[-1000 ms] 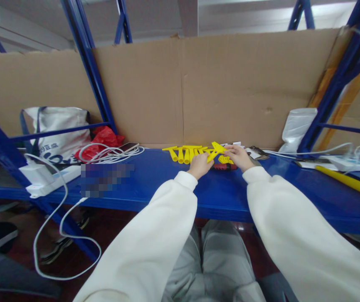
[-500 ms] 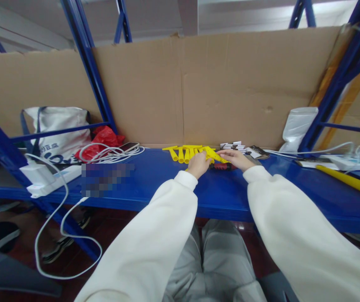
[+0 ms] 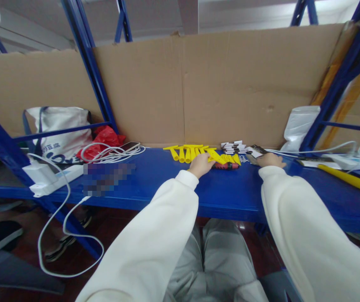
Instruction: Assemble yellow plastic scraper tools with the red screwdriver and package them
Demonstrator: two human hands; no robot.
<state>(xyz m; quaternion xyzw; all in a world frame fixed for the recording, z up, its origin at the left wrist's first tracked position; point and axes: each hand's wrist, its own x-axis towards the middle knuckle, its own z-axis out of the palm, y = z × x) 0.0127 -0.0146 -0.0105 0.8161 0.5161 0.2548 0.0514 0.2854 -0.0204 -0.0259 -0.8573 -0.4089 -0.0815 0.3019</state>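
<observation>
On the blue table, my left hand (image 3: 200, 165) is closed on a yellow piece (image 3: 215, 157), whose near end the fingers cover. Several yellow T-shaped parts (image 3: 181, 155) lie in a row behind and left of it, and thinner yellow parts (image 3: 230, 158) lie to its right. A red and black tool (image 3: 226, 166) rests just in front of those. My right hand (image 3: 270, 160) is at the right, over a dark card (image 3: 257, 150) and small metal bits; its fingertips are too small to make out. Black and white packets (image 3: 233, 147) lie between the hands.
A cardboard sheet (image 3: 230, 84) stands behind the blue table (image 3: 167, 188). At left are a cloth bag (image 3: 63, 126), red plastic (image 3: 106, 136), coiled white cable (image 3: 117, 154) and a power strip (image 3: 62, 178). At right are a white pouch (image 3: 299, 126) and a yellow strip (image 3: 350, 179).
My right hand has left the yellow piece and moved right, to the dark card. The thin yellow parts it covered now show. My left hand has stayed nearly in place.
</observation>
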